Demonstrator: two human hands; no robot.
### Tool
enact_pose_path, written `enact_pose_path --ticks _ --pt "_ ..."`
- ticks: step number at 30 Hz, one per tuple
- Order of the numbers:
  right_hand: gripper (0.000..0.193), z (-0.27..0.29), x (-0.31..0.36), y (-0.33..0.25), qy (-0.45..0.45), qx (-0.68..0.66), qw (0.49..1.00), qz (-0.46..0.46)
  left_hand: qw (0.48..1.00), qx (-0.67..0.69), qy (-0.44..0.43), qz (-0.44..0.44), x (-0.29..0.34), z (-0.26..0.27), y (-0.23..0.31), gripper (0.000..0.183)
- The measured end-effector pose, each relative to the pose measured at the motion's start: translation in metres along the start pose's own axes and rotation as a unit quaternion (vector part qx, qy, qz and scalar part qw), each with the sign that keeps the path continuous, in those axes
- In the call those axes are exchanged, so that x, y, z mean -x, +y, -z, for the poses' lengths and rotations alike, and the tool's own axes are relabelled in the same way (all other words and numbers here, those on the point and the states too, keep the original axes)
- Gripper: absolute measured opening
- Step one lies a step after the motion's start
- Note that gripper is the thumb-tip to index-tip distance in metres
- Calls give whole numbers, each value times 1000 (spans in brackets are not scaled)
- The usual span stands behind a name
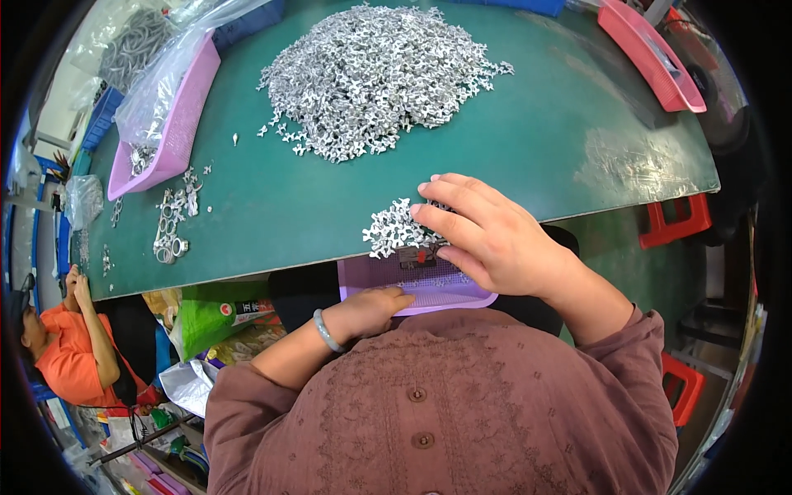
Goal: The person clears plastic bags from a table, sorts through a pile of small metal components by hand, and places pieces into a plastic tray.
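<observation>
My right hand [495, 235] is over the table's near edge, fingers curved and spread apart, with its fingertips at a small heap of silvery metal pieces [396, 228]. These are small, branched parts, and some lie hidden under the fingers. Below the edge, on my lap, sits a purple plastic basket [478, 303] with a few of the small pieces inside. My left hand [375, 311], with a pale bangle at the wrist, grips the basket's near rim; its fingers are partly hidden. A far larger mound of the same pieces [379, 78] covers the table's back middle.
Along the left of the green table [264, 206] are a pink-purple basket [177, 124] with plastic bags and some loose metal rings [169, 227]. Another pink basket [656, 62] stands back right. A person in orange [78, 355] works at far left. Red stools [676, 221] are at right.
</observation>
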State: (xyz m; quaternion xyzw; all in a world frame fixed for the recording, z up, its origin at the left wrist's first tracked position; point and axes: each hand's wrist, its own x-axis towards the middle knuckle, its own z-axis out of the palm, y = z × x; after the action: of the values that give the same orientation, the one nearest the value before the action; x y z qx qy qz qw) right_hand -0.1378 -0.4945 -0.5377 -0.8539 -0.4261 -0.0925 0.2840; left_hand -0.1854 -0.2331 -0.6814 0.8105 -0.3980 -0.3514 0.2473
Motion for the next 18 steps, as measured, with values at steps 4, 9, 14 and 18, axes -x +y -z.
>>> enact_pose_path --ticks 4,9,14,18 --pt "52 1 1 -3 -9 -5 1000 -1 992 -49 114 -20 17 22 16 53" --pt "48 3 5 -3 -16 -7 1000 16 982 -34 185 -12 51 63 59 43" --pt "48 7 1 -2 -5 -49 998 49 843 -138 492 -170 67 95 93 39" --pt "53 -4 -14 -6 -14 -4 999 28 890 -156 428 -21 36 102 98 81"
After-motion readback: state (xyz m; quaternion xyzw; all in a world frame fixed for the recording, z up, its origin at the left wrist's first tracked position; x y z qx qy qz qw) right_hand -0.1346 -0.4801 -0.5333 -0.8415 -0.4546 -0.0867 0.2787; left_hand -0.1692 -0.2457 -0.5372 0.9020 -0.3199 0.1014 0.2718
